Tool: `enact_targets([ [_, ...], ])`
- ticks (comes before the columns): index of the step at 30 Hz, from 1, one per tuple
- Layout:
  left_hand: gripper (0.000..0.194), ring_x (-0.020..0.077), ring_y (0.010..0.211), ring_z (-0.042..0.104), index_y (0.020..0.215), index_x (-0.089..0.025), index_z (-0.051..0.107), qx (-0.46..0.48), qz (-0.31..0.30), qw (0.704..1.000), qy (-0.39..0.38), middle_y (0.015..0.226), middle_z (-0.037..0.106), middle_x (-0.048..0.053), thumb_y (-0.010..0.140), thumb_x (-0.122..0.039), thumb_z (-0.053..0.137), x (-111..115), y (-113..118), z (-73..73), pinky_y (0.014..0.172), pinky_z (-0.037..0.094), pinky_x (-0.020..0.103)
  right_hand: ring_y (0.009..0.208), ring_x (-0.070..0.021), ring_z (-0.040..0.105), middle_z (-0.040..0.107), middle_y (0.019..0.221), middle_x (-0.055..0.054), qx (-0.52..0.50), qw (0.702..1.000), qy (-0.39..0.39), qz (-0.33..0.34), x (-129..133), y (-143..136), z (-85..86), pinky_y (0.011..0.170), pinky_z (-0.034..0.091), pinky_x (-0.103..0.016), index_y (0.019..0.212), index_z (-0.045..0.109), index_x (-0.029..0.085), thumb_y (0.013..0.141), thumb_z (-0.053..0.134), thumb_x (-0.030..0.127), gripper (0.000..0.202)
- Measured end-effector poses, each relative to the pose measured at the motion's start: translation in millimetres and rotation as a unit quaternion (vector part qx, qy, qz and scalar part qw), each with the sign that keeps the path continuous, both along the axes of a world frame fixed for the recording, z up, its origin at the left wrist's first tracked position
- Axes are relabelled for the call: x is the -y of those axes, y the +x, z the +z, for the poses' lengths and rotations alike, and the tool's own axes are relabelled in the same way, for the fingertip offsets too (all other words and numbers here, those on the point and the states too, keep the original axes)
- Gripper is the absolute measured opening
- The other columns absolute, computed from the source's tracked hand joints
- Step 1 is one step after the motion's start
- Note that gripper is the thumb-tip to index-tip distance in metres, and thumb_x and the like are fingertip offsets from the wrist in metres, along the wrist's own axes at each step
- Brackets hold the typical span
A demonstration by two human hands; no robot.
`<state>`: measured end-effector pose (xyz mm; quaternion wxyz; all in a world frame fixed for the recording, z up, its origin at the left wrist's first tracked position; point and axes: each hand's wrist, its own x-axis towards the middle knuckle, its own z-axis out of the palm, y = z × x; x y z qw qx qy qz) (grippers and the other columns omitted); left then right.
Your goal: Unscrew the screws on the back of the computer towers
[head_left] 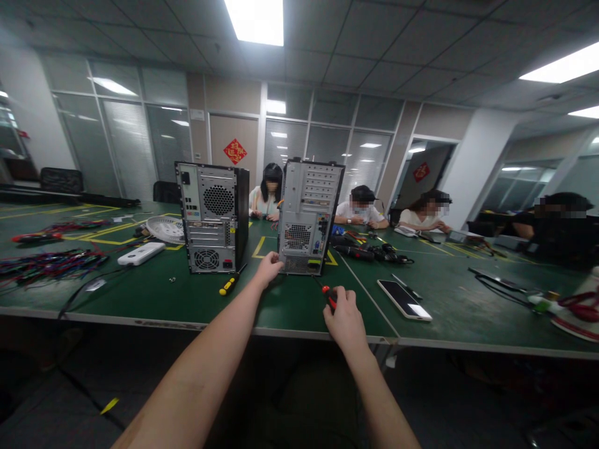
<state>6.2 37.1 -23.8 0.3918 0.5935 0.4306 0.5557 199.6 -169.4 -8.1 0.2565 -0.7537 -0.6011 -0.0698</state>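
Two upright computer cases stand on the green table with their rear panels toward me. My left hand [270,269] touches the lower left edge of the right case [304,215], its fingers bent against the metal. In my right hand [345,313] is a red and black screwdriver [330,297], its shaft pointing toward the bottom of that case; the tip is too small to make out. The left case [213,218] has a yellow and black screwdriver [229,284] lying in front of it.
A phone [404,299] lies to the right on the table [290,318]. At the left are tangled wires [51,267], a white power strip [141,253] and a white basket [165,229]. Black tools [369,252] lie behind my right hand. Several people sit across the table.
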Motion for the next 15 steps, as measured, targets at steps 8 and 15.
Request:
enact_targets([
  [8,0.015,0.0141,0.069,0.053,0.079,-0.02,0.057,0.002,-0.006,1.0,-0.008,0.07,0.057,-0.004,0.069,-0.011,0.065,0.8,0.1,1.2,0.069,0.039,0.027,0.084,-0.0147,0.067,0.052,0.122,-0.008,0.013,1.0,-0.002,0.027,1.6,1.3,3.9,0.07,0.044,-0.026,0.119,0.055,0.02,0.099,0.054,0.015,0.021],
  [15,0.014,0.0139,0.07,0.054,0.08,-0.02,0.057,-0.006,-0.007,1.0,-0.002,0.071,0.057,-0.004,0.07,-0.013,0.065,-0.6,-1.2,-0.6,0.07,0.04,0.027,0.089,-0.0172,0.069,0.059,0.119,-0.008,0.044,0.999,-0.009,0.028,2.9,0.5,5.8,0.071,0.045,-0.025,0.119,0.055,0.02,0.103,0.055,0.025,0.017],
])
